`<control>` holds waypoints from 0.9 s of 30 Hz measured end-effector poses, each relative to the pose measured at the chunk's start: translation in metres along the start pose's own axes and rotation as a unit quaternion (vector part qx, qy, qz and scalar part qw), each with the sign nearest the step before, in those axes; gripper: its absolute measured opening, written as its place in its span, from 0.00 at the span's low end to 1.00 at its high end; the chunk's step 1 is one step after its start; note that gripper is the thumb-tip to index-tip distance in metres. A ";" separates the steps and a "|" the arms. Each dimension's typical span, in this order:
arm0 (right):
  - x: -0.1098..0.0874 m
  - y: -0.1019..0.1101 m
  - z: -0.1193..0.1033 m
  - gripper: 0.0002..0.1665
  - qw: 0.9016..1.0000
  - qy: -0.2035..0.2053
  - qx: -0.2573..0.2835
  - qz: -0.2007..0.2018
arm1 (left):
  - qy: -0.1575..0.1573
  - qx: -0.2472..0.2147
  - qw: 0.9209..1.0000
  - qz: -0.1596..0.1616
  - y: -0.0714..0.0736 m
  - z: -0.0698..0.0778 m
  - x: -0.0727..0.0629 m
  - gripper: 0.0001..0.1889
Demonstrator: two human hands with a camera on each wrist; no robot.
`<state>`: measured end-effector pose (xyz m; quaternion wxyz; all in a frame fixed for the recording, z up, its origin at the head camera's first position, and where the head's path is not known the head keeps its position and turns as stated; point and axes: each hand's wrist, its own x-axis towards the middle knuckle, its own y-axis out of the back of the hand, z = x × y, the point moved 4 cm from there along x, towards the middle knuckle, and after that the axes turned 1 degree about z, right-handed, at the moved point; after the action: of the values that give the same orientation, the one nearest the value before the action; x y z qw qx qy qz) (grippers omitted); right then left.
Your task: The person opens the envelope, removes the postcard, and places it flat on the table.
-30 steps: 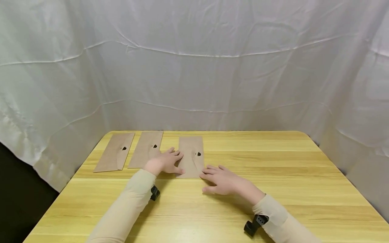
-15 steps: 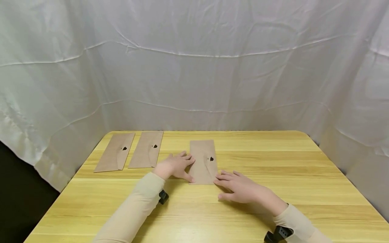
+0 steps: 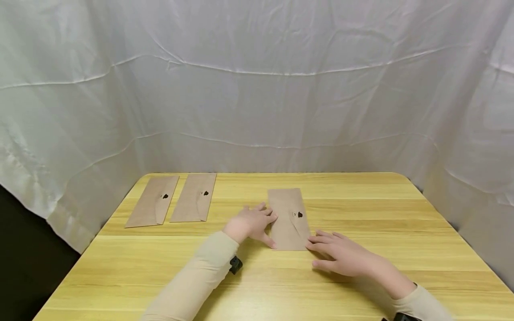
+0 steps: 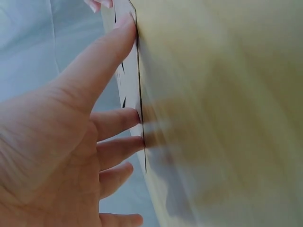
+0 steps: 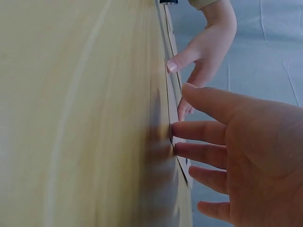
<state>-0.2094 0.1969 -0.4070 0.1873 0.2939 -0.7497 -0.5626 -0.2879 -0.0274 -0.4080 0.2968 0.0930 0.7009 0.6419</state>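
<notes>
Both my L hand (image 3: 252, 224) & R hand (image 3: 343, 255), spread out, touch the nearest envelope (image 3: 286, 219) w/o gripping; uneven pressure could skew it (prob. crease it too).

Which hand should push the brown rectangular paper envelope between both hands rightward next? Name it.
The left hand, likely: it touches the envelope at its left edge; the right hand lies in its path.
</notes>
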 end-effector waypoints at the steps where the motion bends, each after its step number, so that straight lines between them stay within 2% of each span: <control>1: -0.003 0.001 0.002 0.35 1.000 -0.001 -0.003 0.004 | 0.000 0.003 1.000 0.001 0.000 0.004 0.002 0.53; 9: -0.023 0.002 0.013 0.35 0.999 -0.015 -0.026 0.027 | 0.002 0.012 1.000 0.008 0.002 0.031 0.014 0.52; 16: -0.042 0.002 0.024 0.32 0.997 -0.046 -0.045 0.049 | -0.002 0.020 1.000 0.012 0.007 0.059 0.025 0.51; 27: -0.067 0.006 0.039 0.32 0.992 -0.105 -0.051 0.052 | -0.001 0.046 0.999 0.021 0.014 0.095 0.037 0.50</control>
<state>-0.1842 0.2700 -0.4092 0.1513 0.1844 -0.7500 -0.6170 -0.2700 0.0741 -0.4058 0.2796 0.1217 0.7275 0.6147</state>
